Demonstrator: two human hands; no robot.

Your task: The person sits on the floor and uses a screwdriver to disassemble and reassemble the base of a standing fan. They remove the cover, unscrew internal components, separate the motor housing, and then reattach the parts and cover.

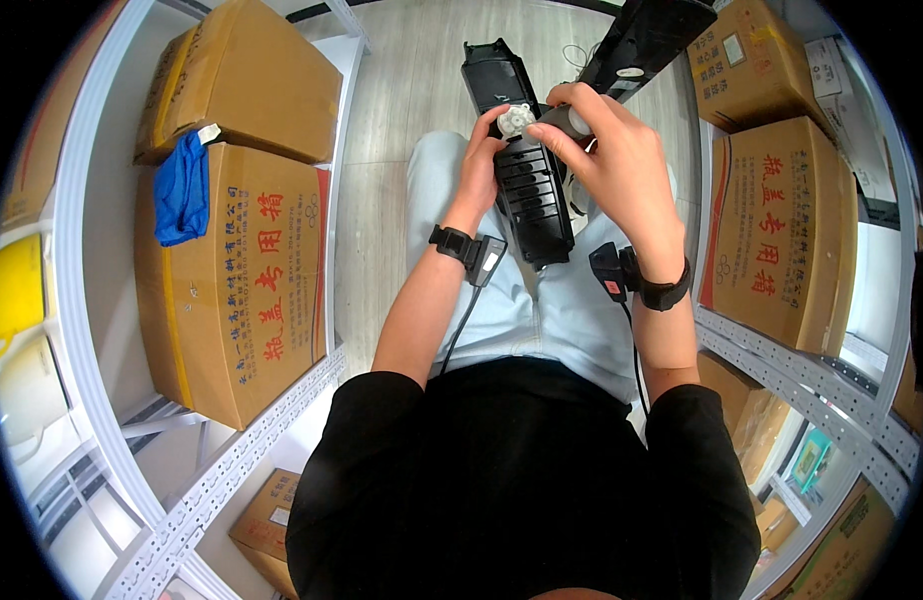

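A long black plastic housing (534,208) with ribbed slots rests over my lap, tilted away from me. My left hand (478,172) is closed on its left side, fingertips beside a white round gear-like part (515,121) set in the housing. My right hand (617,170) grips a grey cylindrical object (567,122), perhaps a tool handle, with its end at the white part; the far side of that object is hidden by my fingers. A second black elongated piece (650,35) stands beyond my right hand, with thin loose wires beside it.
Metal shelves (237,500) flank me on both sides, stacked with cardboard boxes (242,370) (762,260). A blue cloth (182,195) hangs on a left box. Yellow (17,285) and white (32,390) containers sit at far left. A pale wood-look floor (377,200) lies beneath.
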